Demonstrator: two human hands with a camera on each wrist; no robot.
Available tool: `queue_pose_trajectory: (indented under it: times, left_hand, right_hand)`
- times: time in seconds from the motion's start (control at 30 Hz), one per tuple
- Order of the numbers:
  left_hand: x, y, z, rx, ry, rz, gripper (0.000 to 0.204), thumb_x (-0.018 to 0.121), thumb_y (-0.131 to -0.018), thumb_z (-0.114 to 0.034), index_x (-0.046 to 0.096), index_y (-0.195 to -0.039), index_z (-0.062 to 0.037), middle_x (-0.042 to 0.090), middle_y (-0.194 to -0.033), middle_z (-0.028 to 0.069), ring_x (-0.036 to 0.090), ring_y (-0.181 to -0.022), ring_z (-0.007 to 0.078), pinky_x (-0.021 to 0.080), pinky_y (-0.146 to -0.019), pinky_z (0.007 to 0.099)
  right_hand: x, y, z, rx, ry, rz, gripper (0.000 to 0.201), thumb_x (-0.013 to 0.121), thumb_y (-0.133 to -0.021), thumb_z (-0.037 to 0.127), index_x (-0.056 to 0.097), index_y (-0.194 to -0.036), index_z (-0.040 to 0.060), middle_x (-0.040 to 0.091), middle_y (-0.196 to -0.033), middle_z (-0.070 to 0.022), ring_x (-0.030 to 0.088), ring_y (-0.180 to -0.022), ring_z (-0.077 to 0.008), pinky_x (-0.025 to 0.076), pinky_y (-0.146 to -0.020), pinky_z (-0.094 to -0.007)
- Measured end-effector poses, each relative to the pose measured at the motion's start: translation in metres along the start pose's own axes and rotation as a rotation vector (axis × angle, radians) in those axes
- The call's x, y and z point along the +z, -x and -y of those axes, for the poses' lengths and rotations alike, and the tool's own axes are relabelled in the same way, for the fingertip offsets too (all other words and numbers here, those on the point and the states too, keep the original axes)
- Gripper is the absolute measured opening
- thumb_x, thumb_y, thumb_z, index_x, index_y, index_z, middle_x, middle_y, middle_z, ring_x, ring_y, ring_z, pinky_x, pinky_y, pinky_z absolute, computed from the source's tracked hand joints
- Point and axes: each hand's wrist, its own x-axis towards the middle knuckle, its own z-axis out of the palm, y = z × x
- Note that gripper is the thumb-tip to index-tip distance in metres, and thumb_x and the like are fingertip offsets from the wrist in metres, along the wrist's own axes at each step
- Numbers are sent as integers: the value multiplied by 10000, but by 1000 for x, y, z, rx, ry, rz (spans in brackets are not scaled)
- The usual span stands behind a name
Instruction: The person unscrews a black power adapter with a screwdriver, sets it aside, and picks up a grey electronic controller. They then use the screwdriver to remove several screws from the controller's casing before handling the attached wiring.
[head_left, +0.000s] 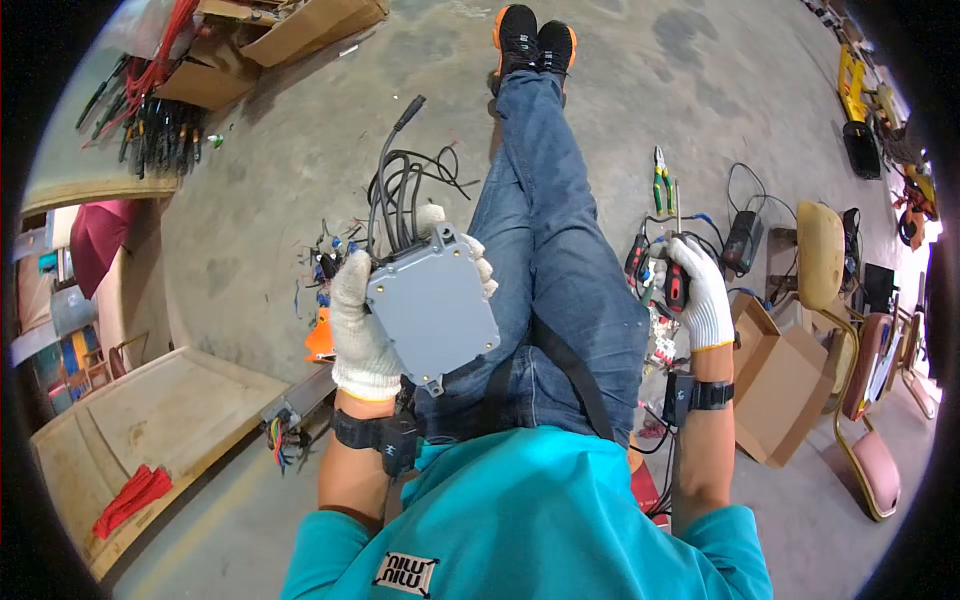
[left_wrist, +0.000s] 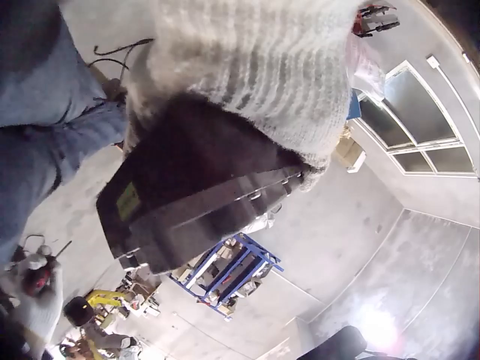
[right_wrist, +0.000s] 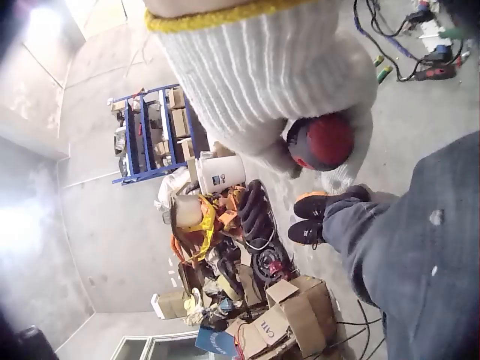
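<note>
My gloved left hand [head_left: 362,325] grips a flat grey metal box [head_left: 435,315] over my lap, thumb along one side and fingers around the far edge. Thick black cables [head_left: 402,195] come out of its far end, one tipped with a connector. Small screws show at the corners of the upper face. In the left wrist view the box [left_wrist: 187,191] looks dark, with a small label on it. My gloved right hand [head_left: 705,295] holds a screwdriver [head_left: 677,290] by its red and black handle, the shaft pointing away from me. The box and screwdriver are well apart.
Green-handled pliers [head_left: 662,182] lie on the floor beyond the right hand, with another red and black tool [head_left: 636,258] nearby. A black adapter [head_left: 742,242], an open cardboard box [head_left: 785,380] and chairs stand at right. Scrap parts lie beside both legs; a wooden board [head_left: 150,430] is at left.
</note>
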Motion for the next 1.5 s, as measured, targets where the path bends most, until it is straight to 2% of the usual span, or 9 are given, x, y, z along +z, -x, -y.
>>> queue_pose_trajectory:
  times: [0.47, 0.6, 0.73, 0.83, 1.0, 1.2, 1.37, 1.43, 1.5]
  left_hand:
    - [7, -9, 7, 43, -130, 24, 793, 622, -930, -634, 501, -1472, -68, 591, -1345, 269, 639, -1180, 428, 519, -1032, 545]
    - [15, -12, 10, -21, -35, -22, 786, 580, -937, -669, 513, -1460, -87, 590, -1348, 266, 625, -1198, 431, 505, -1052, 554]
    - [25, -18, 12, -81, 148, -127, 789, 557, -930, -702, 530, -1447, -107, 589, -1348, 265, 608, -1224, 429, 485, -1081, 563]
    - [25, -23, 12, -118, 202, -204, 839, 528, -924, -732, 535, -1440, -71, 586, -1353, 266, 595, -1245, 423, 464, -1105, 578]
    - [18, -27, 12, -168, 114, -144, 975, 418, -935, -778, 510, -1423, 62, 572, -1391, 280, 593, -1261, 436, 491, -1074, 591]
    - [25, -30, 18, -106, 50, -249, 1016, 383, -936, -805, 476, -1449, 67, 588, -1363, 295, 621, -1226, 435, 514, -1053, 575]
    - [28, -30, 19, -90, -55, -196, 1022, 363, -933, -830, 463, -1454, 43, 562, -1386, 296, 595, -1259, 431, 505, -1072, 553]
    - [30, -28, 20, -79, -40, -171, 1016, 361, -932, -833, 469, -1455, 31, 558, -1398, 290, 593, -1263, 430, 498, -1079, 556]
    - [33, -25, 20, -71, 36, -230, 884, 423, -980, -742, 510, -1440, 8, 612, -1363, 216, 633, -1224, 367, 528, -1045, 517]
  right_hand:
    - [61, 40, 24, -29, 175, 70, 411, 646, -957, 128, 515, -1309, -39, 641, -935, -104, 618, -703, -130, 515, -600, -246]
    - [90, 62, 23, 1, 284, 75, 383, 702, -882, 119, 562, -1197, -48, 689, -893, -108, 608, -642, -126, 501, -595, -248]
    - [111, 75, 18, -35, 277, 227, 275, 707, -901, 153, 570, -1082, -2, 714, -942, -116, 621, -668, -128, 522, -612, -265]
    - [126, 84, 20, 0, 250, 326, 290, 713, -914, 176, 575, -1096, -2, 714, -951, -116, 627, -690, -124, 539, -631, -267]
    - [151, 92, 24, 96, 330, 471, 332, 658, -1012, 287, 578, -1158, 0, 683, -920, -85, 640, -727, -103, 534, -627, -235]
    - [159, 93, 12, 139, 283, 468, 388, 649, -1017, 293, 550, -1220, -23, 638, -976, -90, 646, -717, -105, 515, -584, -224]
    - [158, 90, 9, 136, 211, 462, 397, 652, -1003, 256, 531, -1241, -39, 617, -982, -85, 638, -692, -115, 516, -576, -239]
    - [156, 87, 9, 129, 107, 499, 369, 658, -972, 243, 552, -1198, -29, 656, -806, -86, 631, -602, -143, 509, -555, -269]
    - [151, 84, 6, 169, 25, 491, 366, 657, -966, 246, 558, -1192, -25, 652, -807, -87, 627, -587, -152, 507, -538, -277]
